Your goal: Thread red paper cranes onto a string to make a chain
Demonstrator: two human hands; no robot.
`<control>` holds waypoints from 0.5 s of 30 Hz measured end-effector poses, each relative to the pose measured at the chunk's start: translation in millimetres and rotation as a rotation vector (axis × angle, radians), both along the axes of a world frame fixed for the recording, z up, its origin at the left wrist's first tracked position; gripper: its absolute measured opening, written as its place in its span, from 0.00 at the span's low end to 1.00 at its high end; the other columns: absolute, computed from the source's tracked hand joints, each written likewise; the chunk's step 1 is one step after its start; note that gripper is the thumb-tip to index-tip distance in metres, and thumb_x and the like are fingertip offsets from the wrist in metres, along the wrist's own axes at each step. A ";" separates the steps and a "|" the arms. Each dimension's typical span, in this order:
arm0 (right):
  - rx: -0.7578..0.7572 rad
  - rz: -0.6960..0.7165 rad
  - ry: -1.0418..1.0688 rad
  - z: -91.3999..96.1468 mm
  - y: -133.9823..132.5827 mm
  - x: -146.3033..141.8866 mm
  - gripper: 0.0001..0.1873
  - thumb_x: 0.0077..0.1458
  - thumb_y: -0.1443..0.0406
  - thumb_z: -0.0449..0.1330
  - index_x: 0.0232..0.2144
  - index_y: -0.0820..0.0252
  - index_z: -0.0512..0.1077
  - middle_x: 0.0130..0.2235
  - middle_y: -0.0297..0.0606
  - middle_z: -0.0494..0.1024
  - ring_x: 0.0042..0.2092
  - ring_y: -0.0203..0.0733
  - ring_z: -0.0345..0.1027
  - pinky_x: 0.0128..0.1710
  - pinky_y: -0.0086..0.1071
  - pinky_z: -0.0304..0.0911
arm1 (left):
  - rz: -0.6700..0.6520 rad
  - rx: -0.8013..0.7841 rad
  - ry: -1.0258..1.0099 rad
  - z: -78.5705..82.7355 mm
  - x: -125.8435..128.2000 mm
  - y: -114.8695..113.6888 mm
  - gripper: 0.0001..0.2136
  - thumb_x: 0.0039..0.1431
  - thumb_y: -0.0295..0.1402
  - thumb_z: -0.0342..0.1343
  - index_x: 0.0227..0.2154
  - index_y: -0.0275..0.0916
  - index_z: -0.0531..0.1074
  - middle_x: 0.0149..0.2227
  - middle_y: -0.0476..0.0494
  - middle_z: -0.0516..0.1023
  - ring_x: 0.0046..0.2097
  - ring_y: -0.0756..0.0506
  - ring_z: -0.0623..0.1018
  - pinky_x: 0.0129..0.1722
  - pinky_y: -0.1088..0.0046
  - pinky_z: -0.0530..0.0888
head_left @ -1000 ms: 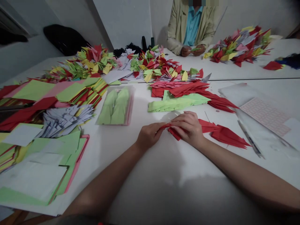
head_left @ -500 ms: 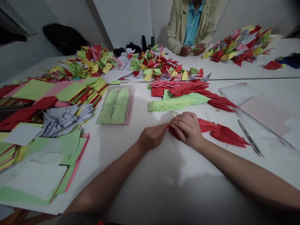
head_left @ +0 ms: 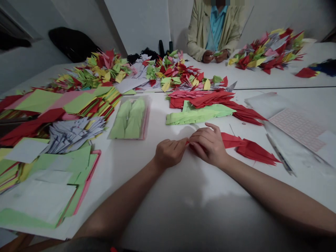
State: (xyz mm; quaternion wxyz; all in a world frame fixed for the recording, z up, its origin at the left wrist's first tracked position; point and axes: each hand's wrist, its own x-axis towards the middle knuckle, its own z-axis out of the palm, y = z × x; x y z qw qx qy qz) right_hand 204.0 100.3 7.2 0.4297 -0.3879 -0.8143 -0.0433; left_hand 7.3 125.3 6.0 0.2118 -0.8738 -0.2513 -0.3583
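Note:
My left hand (head_left: 171, 152) is closed, its fingertips pinching one end of a folded red paper (head_left: 187, 141). Against it, my right hand (head_left: 208, 143) curls over the other end of that paper, index finger raised. Most of the paper is hidden behind the fingers. Just right of my right hand lie folded red papers (head_left: 256, 151) on the white table. Beyond my hands is a row of folded light green papers (head_left: 201, 114), with stacked red and pink folded papers (head_left: 210, 99) behind it.
A plastic packet of green folded papers (head_left: 129, 118) lies left of centre. Coloured paper sheets (head_left: 47, 189) cover the left side. Heaps of folded paper pieces (head_left: 181, 71) line the back. A pen (head_left: 280, 155) lies at right. Across the table a person (head_left: 215, 35) handles green paper.
My left hand's fingers have curled in more tightly. My right index finger has lifted, and less of the red paper shows between my hands.

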 end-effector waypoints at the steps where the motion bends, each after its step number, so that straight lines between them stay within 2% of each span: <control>1: 0.002 0.004 0.013 0.7 0.7 -0.1 0.07 0.58 0.70 0.57 0.39 0.55 0.71 0.37 0.32 0.79 0.42 0.41 0.71 0.59 0.49 0.50 | -0.004 0.004 -0.014 0.0 -0.2 0.1 0.07 0.61 0.30 0.56 0.40 0.34 0.74 0.23 0.50 0.77 0.22 0.52 0.73 0.24 0.73 0.62; 7: -0.009 0.007 0.082 -2.2 10.6 12.1 0.08 0.57 0.71 0.58 0.38 0.54 0.71 0.36 0.33 0.79 0.43 0.43 0.71 0.59 0.50 0.52 | -0.048 -0.078 -0.053 -2.0 -5.7 1.1 0.08 0.61 0.29 0.56 0.43 0.36 0.73 0.30 0.48 0.81 0.25 0.52 0.76 0.25 0.74 0.67; 12: -0.016 0.026 0.132 -5.5 14.4 17.9 0.08 0.55 0.69 0.60 0.38 0.54 0.71 0.39 0.36 0.78 0.43 0.44 0.71 0.56 0.49 0.57 | -0.144 -0.186 -0.166 -7.2 -9.2 5.6 0.14 0.61 0.26 0.56 0.50 0.38 0.71 0.43 0.45 0.81 0.40 0.50 0.81 0.38 0.77 0.77; 15: -0.026 0.017 0.171 -7.3 16.2 18.2 0.13 0.53 0.65 0.64 0.42 0.54 0.70 0.42 0.39 0.78 0.45 0.46 0.71 0.55 0.50 0.58 | -0.152 -0.235 -0.234 -9.7 -9.2 8.3 0.13 0.60 0.24 0.56 0.47 0.37 0.72 0.42 0.44 0.82 0.43 0.49 0.81 0.40 0.78 0.77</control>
